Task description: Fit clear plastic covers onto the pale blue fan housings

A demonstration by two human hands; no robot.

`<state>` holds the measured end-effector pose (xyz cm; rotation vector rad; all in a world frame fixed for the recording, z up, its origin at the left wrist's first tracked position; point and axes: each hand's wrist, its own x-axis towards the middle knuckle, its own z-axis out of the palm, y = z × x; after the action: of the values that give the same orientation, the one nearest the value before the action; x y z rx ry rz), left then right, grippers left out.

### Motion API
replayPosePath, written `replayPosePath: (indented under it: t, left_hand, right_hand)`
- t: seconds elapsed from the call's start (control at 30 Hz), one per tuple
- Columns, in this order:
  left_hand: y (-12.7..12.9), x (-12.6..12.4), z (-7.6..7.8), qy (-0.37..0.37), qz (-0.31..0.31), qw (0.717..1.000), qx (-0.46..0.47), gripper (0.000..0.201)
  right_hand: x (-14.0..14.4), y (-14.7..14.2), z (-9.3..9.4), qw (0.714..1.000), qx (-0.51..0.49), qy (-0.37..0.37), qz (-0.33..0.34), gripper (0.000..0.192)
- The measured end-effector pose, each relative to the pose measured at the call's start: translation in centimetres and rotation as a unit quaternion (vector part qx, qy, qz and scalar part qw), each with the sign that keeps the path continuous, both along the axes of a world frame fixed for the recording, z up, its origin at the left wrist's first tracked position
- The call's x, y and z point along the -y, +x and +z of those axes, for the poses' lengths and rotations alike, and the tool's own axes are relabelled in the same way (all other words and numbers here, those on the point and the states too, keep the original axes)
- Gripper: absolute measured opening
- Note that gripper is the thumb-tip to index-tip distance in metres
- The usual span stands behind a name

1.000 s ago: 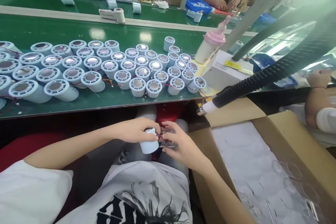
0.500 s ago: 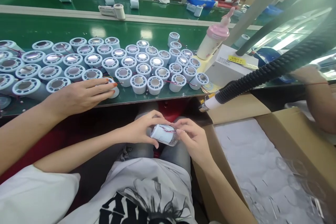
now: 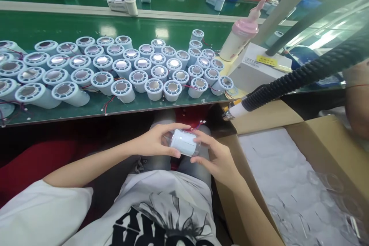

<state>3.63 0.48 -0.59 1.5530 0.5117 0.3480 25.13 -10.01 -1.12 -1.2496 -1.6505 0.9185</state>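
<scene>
A light-blue cylindrical part (image 3: pixel 186 143) lies on its side above my lap, with a clear plastic cover around its end. My left hand (image 3: pixel 158 140) grips its left end between thumb and fingers. On the opposite end, my right hand (image 3: pixel 217 155) has its thumb below and fingers on top. Thin red and blue wires (image 3: pixel 198 126) with small white connectors stick up from the part between both hands. Beyond them, rows of similar light-blue cylinders (image 3: pixel 154 89) stand or lean on the green bench, several trailing wires.
An open cardboard box (image 3: pixel 325 150) at my right holds clear plastic covers (image 3: pixel 328 184) over white sheeting. A black ribbed hose (image 3: pixel 276 89) ends above it. A pink-lidded bottle (image 3: pixel 238 38) stands beside a white device (image 3: pixel 256 65). Co-workers' arms show across the bench and at right.
Another person's hand has left the cylinders at the left. The held part has turned, its wires now pointing upward, and my right hand has shifted from pinching the wires to gripping the part's end.
</scene>
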Motion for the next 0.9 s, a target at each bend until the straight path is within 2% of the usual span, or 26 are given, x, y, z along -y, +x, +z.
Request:
replayPosePath:
  t: [0.1, 0.23, 0.37, 0.47, 0.57, 0.7, 0.9]
  left_hand:
    - [-0.2, -0.1, 0.3, 0.013, -0.019, 1.000, 0.009, 0.074]
    - [0.9, -0.9, -0.4, -0.080, -0.019, 0.996, 0.043, 0.078]
    - [4.7, -2.8, -2.2, -0.175, 0.033, 0.982, 0.070, 0.072]
    - [8.7, -4.2, -3.0, -0.187, 0.034, 0.980, 0.065, 0.063]
    - [11.9, -5.1, -3.2, -0.186, 0.013, 0.980, 0.062, 0.058]
    - [13.1, -5.7, -3.2, -0.176, -0.017, 0.983, 0.056, 0.058]
    - [10.7, -5.9, -3.0, -0.177, 0.005, 0.984, 0.035, 0.060]
  right_hand:
    - [-0.1, 0.1, 0.1, 0.997, -0.054, -0.050, 0.018, 0.040]
    - [-0.4, 0.2, -0.6, 0.992, -0.113, -0.062, -0.004, 0.037]
    - [-0.6, 0.4, -3.2, 0.971, -0.195, -0.033, -0.132, 0.038]
    - [-0.8, 1.2, -5.3, 0.945, -0.236, 0.000, -0.227, 0.040]
    - [-1.2, 2.5, -6.4, 0.927, -0.249, 0.010, -0.281, 0.043]
    - [-1.5, 3.8, -6.4, 0.925, -0.255, 0.007, -0.280, 0.042]
    - [-2.3, 4.3, -6.0, 0.951, -0.225, -0.002, -0.213, 0.041]
